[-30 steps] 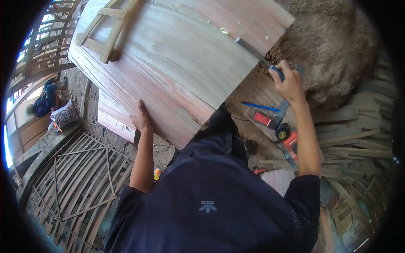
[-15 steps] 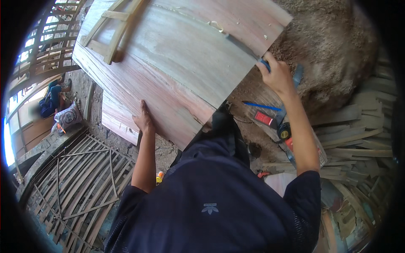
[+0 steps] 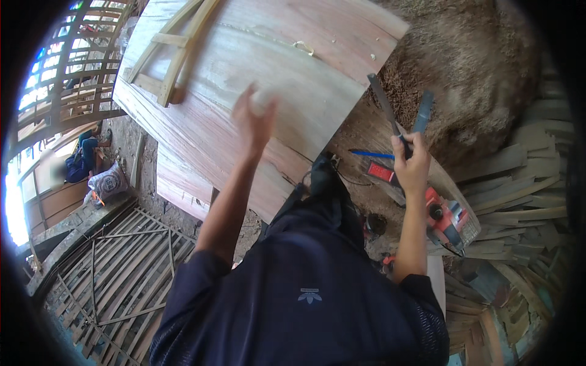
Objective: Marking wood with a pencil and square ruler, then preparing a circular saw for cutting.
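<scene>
A wide wooden panel (image 3: 305, 82) of pale and pinkish boards lies in front of me, a seam running along it. Above its middle is my left hand (image 3: 253, 125), blurred by motion; a pale smear shows between its fingers, and I cannot make out whether it is a held thing. Off the panel's right edge, my right hand (image 3: 412, 165) grips a chisel (image 3: 383, 100), its long flat blade pointing up and away. A curled wood shaving (image 3: 303, 47) rests near the seam at the far side.
A wooden frame (image 3: 177, 55) lies on the panel's far left. At right, a plank bears a red power tool (image 3: 445, 216), a blue pencil-like stick (image 3: 371, 154), a red box-shaped thing (image 3: 381, 172) and a grey-blue blade (image 3: 423, 110). Beyond are a sawdust heap (image 3: 464, 73) and stacked wood strips (image 3: 513, 201).
My left hand has lifted from the panel's near left part and moved right and farther over it. My right hand has drawn the chisel off the panel and nearer to me, blade now raised.
</scene>
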`<state>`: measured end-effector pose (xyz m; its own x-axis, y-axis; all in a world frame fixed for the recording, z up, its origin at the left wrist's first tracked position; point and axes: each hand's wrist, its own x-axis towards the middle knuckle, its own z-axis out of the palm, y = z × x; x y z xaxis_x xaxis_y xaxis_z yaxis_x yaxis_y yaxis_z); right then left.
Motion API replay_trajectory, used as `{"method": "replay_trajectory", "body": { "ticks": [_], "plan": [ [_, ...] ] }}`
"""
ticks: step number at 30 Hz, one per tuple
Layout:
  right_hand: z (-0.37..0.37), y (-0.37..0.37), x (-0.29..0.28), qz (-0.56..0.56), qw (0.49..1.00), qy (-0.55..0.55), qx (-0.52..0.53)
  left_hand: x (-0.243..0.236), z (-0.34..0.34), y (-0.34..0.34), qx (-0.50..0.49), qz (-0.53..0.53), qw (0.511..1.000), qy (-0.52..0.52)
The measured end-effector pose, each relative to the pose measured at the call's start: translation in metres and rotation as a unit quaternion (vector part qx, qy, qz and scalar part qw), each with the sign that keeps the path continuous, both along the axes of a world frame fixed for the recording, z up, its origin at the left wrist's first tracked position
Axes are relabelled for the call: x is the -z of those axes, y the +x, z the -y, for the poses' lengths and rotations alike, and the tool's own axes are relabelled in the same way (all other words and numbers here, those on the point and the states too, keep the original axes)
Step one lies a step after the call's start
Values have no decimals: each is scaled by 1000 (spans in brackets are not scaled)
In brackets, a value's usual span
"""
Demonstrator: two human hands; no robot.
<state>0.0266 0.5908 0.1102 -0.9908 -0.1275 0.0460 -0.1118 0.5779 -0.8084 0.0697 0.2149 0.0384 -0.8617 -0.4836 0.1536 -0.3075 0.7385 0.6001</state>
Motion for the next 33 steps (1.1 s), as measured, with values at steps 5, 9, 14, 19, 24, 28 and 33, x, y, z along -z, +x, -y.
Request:
{"method": "replay_trajectory", "body": {
  "ticks": [5, 9, 14, 19, 24, 28, 33],
  "plan": [
    [-8, 28, -1, 47, 998, -11, 34, 6, -29, -146, 111, -17, 987, -113],
    [-31, 42, -4, 59, 995, -27, 76, 17, 8, -188, 206, -7, 971, -121],
    [-50, 55, -7, 64, 994, 1, 91, -41, 157, -215, 8, 15, 987, -160],
    [-43, 55, 3, 81, 990, -44, 103, -60, 268, -66, -42, 1, 995, -92],
    [-24, 43, 6, 100, 991, -67, 60, -5, 292, 204, -366, -129, 877, 284],
    [-6, 49, 2, 129, 989, -70, -18, 45, 214, 390, -601, 94, 653, 451],
    [16, 73, 9, 147, 981, -63, -108, 88, 99, 437, -556, 117, 625, 535]
  ]
}}
